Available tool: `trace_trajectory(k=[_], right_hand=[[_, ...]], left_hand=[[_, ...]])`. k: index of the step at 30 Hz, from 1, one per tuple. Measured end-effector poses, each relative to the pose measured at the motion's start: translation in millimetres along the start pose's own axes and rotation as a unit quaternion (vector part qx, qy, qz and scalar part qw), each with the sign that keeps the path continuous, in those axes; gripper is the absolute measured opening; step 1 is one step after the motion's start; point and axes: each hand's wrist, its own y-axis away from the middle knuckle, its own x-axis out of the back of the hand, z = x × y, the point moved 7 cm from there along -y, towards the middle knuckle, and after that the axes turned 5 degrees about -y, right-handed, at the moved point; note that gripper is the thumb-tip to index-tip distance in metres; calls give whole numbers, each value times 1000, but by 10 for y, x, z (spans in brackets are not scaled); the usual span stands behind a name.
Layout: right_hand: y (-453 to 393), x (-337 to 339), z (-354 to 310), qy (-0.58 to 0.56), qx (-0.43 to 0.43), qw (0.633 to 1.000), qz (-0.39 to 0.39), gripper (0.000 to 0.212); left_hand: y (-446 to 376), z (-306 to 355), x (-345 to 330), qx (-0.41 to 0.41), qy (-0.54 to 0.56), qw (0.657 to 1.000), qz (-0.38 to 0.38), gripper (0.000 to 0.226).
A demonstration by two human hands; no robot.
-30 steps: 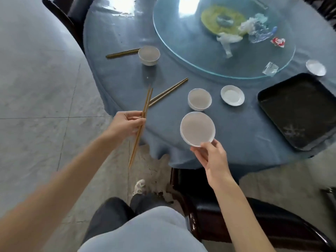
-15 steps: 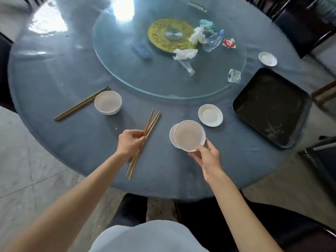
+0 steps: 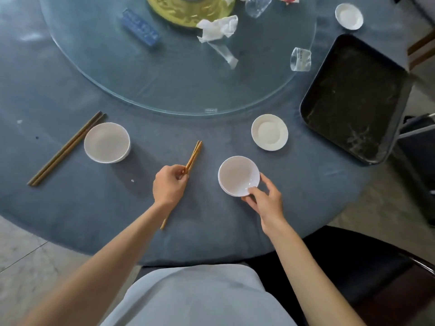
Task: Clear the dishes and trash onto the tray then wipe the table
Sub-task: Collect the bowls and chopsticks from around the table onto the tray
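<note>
Blue cloth covers the round tabletop [image 3: 70, 208]; a glass turntable [image 3: 164, 90] sits at its centre. Black tray [image 3: 353, 95] on my right edge, nothing in it yet, so I judge the clearing barely begun.

Left hand [image 3: 168, 184]: fingers curled, pinching a pair of light chopsticks [image 3: 194, 154] near their middle; the far tips point toward the turntable, the near ends show below the wrist. Whether they rest on the cloth or ride just above it, I cannot tell.

Right hand [image 3: 263, 198]: thumb over the near rim of a white bowl [image 3: 237, 176], fingers curled around its side. A second rim shows under it, so it looks nested in another bowl.

Still to collect, as I read it:
- second bowl [image 3: 107, 142] at left, with dark chopsticks [image 3: 66, 149] just beside it
- small saucer [image 3: 269, 132] between the held bowl and the tray
- another saucer [image 3: 349, 16] far right, beyond the tray
- on the turntable: crumpled tissue [image 3: 219, 28], clear plastic wrappers [image 3: 300, 59], a blue packet [image 3: 140, 27]

Wiping not started; no cloth for it is in view.
</note>
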Motion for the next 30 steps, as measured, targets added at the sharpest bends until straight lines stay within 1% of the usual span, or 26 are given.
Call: trace_trajectory(k=[3,7,10,15,19,22,25,30], right_hand=[[-48,5,47,-12,-17,1000,-11,51],[-104,24,66,12,-25,999,-19,48],[-112,10,90,16,-40,998,-37,42],[-133,-39,125,-4,-70,996,-60,42],[-142,-44,112,-16,-70,995,-66,39],[-146,-52,104,-24,-69,995,-70,38],[-155,-51,98,-22,-67,995,-69,42],[-147,-41,73,-16,-66,995,-71,45]], left_hand=[[18,-4,2,11,-40,999,6,19],[39,55,1,11,-91,996,12,22],[1,108,-44,23,-131,991,-7,23],[-70,168,-102,50,-152,985,-57,17],[-73,184,-130,51,-154,984,-71,15],[-43,197,-136,51,-160,984,-64,18],[-6,223,-145,44,-164,984,-54,17],[51,274,-103,15,-150,988,-27,23]])
